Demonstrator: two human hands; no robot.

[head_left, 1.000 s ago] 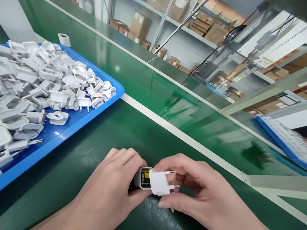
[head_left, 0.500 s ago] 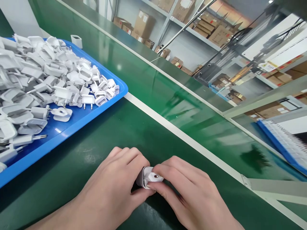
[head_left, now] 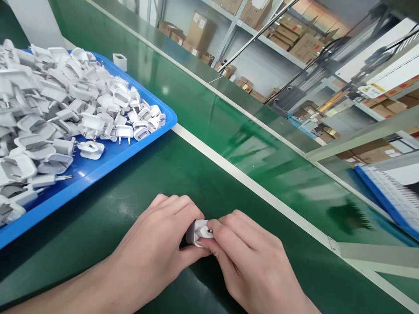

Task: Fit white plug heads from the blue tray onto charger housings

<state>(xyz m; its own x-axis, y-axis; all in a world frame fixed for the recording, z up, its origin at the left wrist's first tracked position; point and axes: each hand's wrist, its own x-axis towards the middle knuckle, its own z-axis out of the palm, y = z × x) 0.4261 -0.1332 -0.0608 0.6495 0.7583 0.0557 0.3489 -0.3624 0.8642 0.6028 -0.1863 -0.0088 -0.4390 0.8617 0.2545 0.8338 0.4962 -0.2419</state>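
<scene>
A small white charger body with a white two-pin plug cap (head_left: pixel 200 231) pressed onto it rests between both my hands on the green mat. My left hand (head_left: pixel 153 248) wraps round the charger body from the left. From the right, the fingers of my right hand (head_left: pixel 248 261) are closed over the plug cap, hiding most of it; one metal pin tip shows.
A blue tray (head_left: pixel 98 168) heaped with several white plug caps lies at the left. One white charger housing (head_left: pixel 119 61) stands beyond the tray. A green conveyor belt (head_left: pixel 235 126) runs diagonally past my hands. Another blue tray (head_left: pixel 389 196) sits at the right. Shelves of cardboard boxes (head_left: pixel 294 35) are behind.
The plug cap, held apart and tilted a second ago, has been pushed down onto the charger body. My right fingers have closed over it, and the view has shifted slightly left.
</scene>
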